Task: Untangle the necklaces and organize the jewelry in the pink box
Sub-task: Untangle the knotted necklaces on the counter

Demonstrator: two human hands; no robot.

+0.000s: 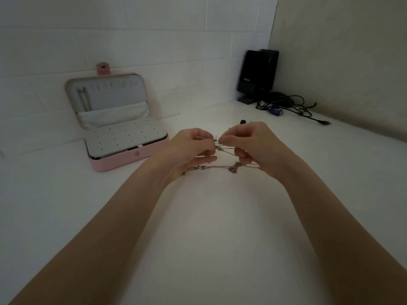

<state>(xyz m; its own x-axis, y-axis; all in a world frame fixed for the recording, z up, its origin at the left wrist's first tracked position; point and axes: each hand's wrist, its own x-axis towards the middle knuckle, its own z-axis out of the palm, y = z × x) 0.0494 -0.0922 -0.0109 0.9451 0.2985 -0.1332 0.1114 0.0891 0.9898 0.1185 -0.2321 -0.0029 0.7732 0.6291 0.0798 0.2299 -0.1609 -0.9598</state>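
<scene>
Both the left hand [193, 148] and right hand [248, 146] pinch the tangled necklaces [222, 166] mid-surface, chains strung between them. Best bet: tease the knot loose gently, don't yank. The pink box [130, 159] sits open toward the far-left edge.

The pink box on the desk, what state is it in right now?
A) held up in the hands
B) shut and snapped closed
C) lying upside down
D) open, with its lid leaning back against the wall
D: the pink box sits open on the desk, its lid leaning back against the white wall, while the left hand and right hand hold the tangled necklaces beside it.
</scene>
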